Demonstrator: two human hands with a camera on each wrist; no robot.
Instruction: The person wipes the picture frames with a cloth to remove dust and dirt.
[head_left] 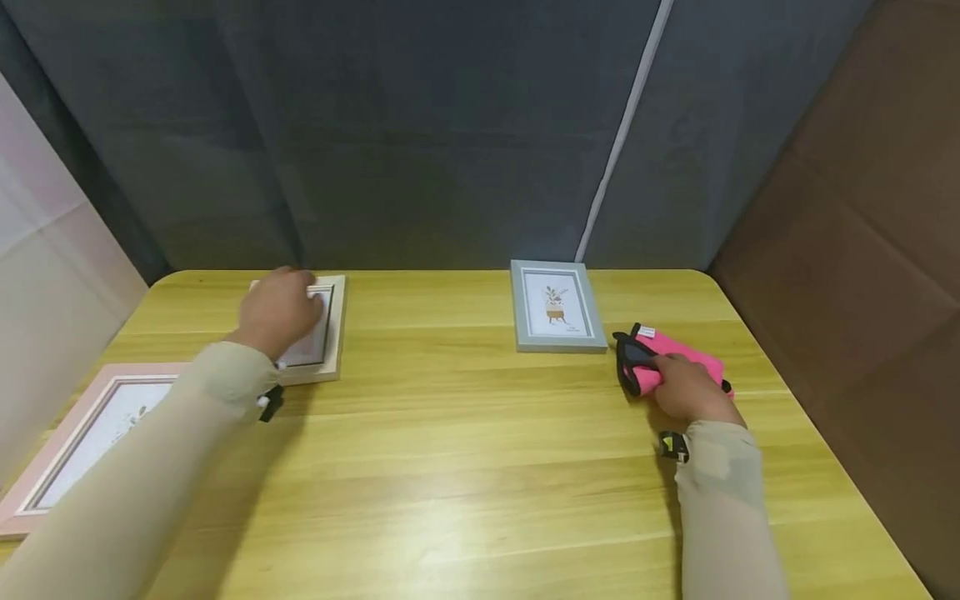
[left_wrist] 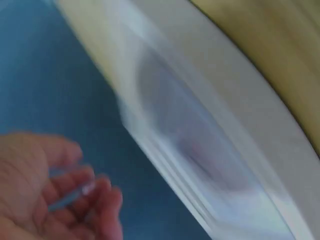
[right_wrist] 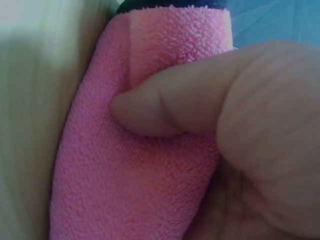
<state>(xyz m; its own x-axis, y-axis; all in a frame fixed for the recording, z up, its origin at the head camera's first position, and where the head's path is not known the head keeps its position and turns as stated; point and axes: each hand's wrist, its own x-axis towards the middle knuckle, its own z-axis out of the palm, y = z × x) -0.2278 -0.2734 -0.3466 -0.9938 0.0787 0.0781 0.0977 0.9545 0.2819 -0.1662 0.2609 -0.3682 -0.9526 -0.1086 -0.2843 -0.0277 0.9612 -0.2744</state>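
At the far left of the table, my left hand (head_left: 277, 315) is over a cream picture frame (head_left: 337, 333), hiding part of it. In the left wrist view that hand (left_wrist: 60, 185) appears beside the blurred frame (left_wrist: 220, 95), its fingers loosely bent with nothing between them. On the right, my right hand (head_left: 693, 390) grips a folded pink fleece cloth (head_left: 686, 348) with black edging and a white tag. Close up in the right wrist view, the thumb lies across the plush cloth (right_wrist: 135, 180); the other fingers are mostly hidden.
A grey-blue picture frame (head_left: 560, 342) with a plant print lies near the back edge. Partly under the left sleeve is a larger pink picture frame (head_left: 52, 446). Dark fabric (head_left: 420, 133) hangs behind the wooden table (head_left: 450, 467), with a brown panel (head_left: 862, 292) on the right.
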